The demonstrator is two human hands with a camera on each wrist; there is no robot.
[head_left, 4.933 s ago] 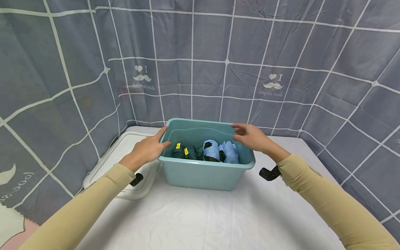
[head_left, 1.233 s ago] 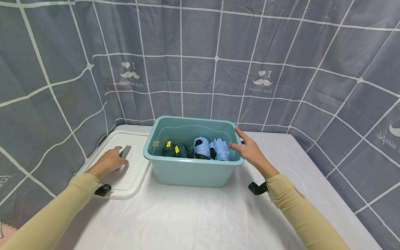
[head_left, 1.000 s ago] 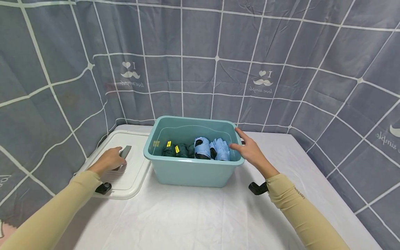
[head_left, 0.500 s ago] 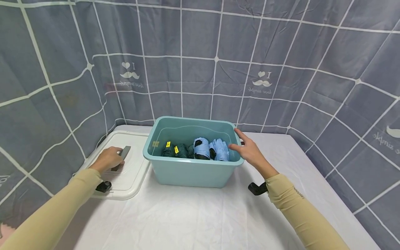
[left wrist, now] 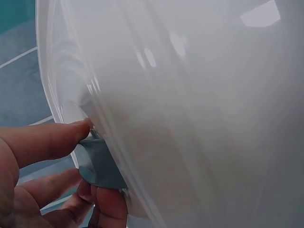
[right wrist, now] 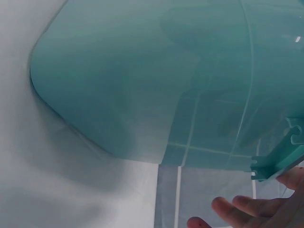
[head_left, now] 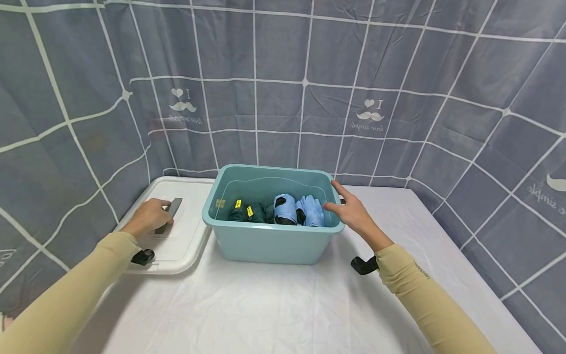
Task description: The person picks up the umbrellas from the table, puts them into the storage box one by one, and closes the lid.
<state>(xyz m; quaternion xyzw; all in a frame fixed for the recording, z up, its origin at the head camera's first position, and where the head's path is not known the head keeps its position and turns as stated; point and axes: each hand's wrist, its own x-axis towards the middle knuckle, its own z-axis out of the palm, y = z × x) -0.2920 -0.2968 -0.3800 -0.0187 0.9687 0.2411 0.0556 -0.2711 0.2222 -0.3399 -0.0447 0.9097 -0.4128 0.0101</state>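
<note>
A teal storage bin (head_left: 269, 246) stands on the table, its top uncovered. Inside lie several dark green rolled bundles (head_left: 256, 213) with yellow tags and two light-blue bundles (head_left: 285, 209) with black parts. To the bin's left, my left hand (head_left: 149, 216) grips the grey handle (left wrist: 102, 164) of a white lid (head_left: 185, 236), thumb on one side and fingers curled on the other. The lid's near edge looks slightly raised. My right hand (head_left: 355, 211) rests at the bin's right rim, thumb and forefinger extended; in the right wrist view several fingers (right wrist: 232, 209) hang clear of the bin wall.
A white cloth covers the table (head_left: 283, 305). Grey curtains (head_left: 283, 98) with white grid lines stand behind and at both sides, close to the lid's left side. Black wrist mounts (head_left: 364, 265) stick out below the sleeves.
My left hand has gone from the bin's left rim to the lid handle and closed on it; the lid has just shifted up slightly. My right hand has settled on the right rim.
</note>
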